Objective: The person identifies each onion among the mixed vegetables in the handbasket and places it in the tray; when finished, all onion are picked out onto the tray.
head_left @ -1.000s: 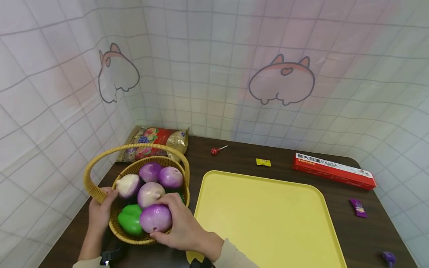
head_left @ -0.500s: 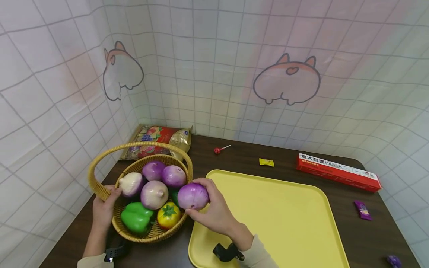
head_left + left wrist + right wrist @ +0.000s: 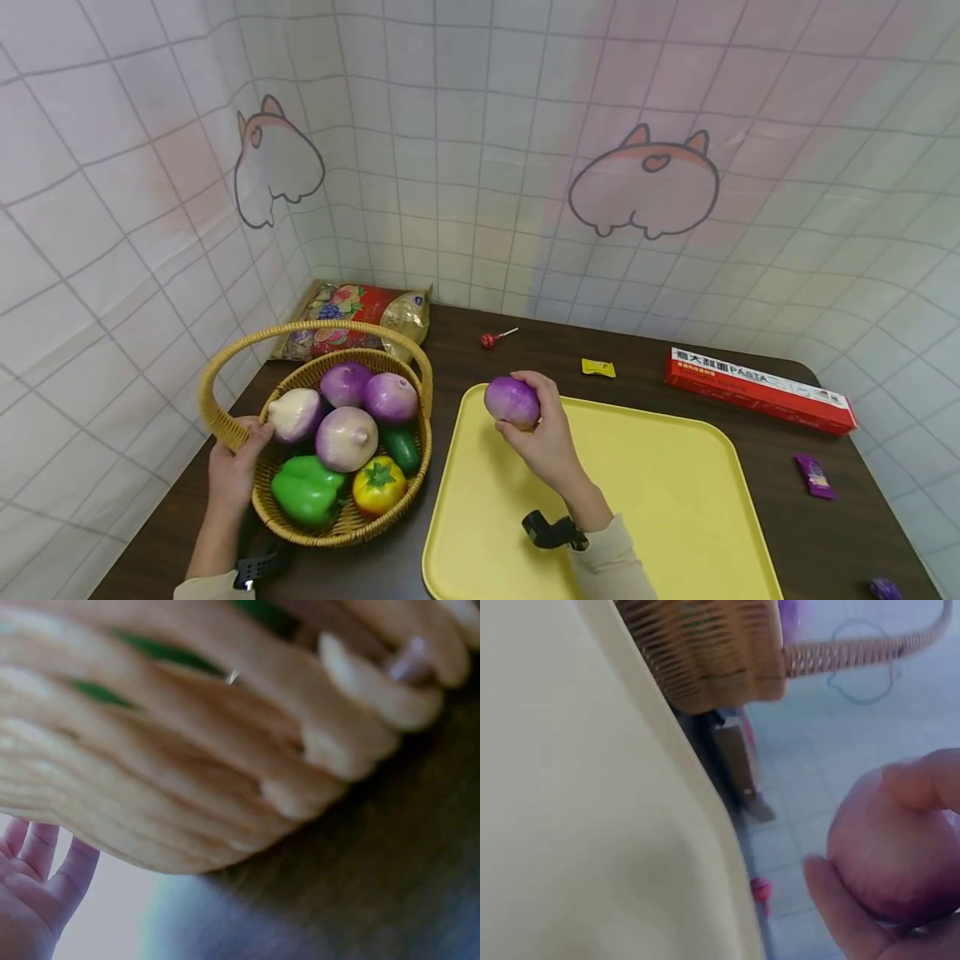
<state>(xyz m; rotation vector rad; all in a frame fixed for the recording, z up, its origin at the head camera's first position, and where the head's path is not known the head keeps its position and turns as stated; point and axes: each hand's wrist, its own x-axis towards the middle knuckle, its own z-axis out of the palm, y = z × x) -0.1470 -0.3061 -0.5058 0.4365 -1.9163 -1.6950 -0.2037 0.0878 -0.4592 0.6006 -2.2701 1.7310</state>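
Note:
A purple onion [image 3: 512, 402] is held by my right hand [image 3: 551, 446] above the far left part of the yellow tray [image 3: 622, 492]. Thumb and fingers wrap the onion [image 3: 892, 847] in the right wrist view. My left hand [image 3: 232, 467] holds the left side of the wicker basket [image 3: 300, 539] near the handle base, thumb over the rim. Its other fingers are mostly hidden in the head view. Inside the basket lie several purple and white onions [image 3: 347, 439], a green bell pepper [image 3: 307, 492], a yellow tomato [image 3: 378, 486] and a dark green vegetable [image 3: 401, 448], perhaps a cucumber.
Behind the basket lies a red and gold candy bag [image 3: 352, 317]. Along the table's back are a red lollipop [image 3: 489, 340], a yellow wrapped candy [image 3: 598, 367] and a red pasta box [image 3: 757, 390]. Purple sweets [image 3: 814, 477] lie at the right. Fabric walls enclose the table.
The right hand has lifted the onion out of the basket and carried it right and away over the tray. The yellow tomato and dark green vegetable are uncovered. My left hand keeps its hold.

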